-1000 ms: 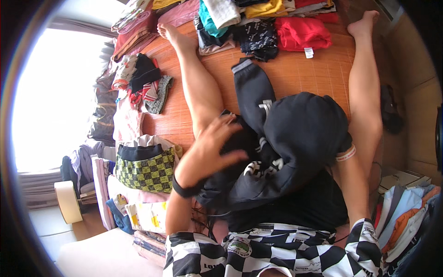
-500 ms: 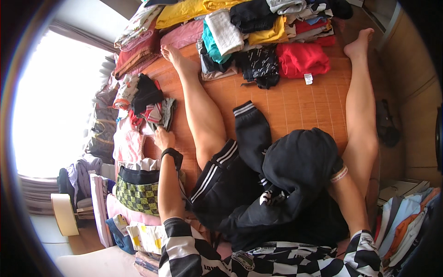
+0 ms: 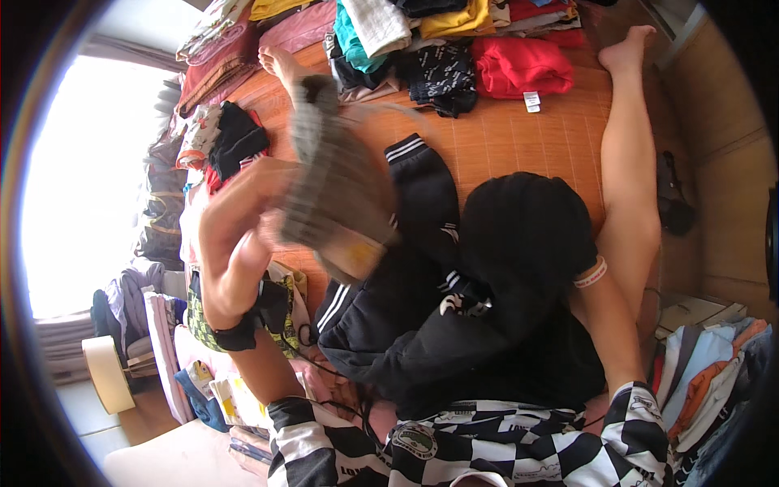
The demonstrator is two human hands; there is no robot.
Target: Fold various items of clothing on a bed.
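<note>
Raised over the left side of the mat, my left hand grips a grey-green garment, smeared by motion, with a yellowish patch near its lower end. The garment's kind cannot be made out. A black sweatshirt with white-striped cuffs lies bunched over my lap. My right hand is covered by its dark cloth; only the wrist, with a pale wristband, and the forearm show. Beside the sweatshirt, black cloth with white-striped trim lies across my left thigh.
Folded clothes stand in stacks along the far edge, among them a red garment and a white one. A small clothes pile sits far left on the orange-brown mat. A checkered green bundle lies near my left arm. More clothes hang right.
My left hand has lifted the grey-green garment off the left pile and brought it up and rightward. The view has shifted slightly. My right hand stays under the black cloth.
</note>
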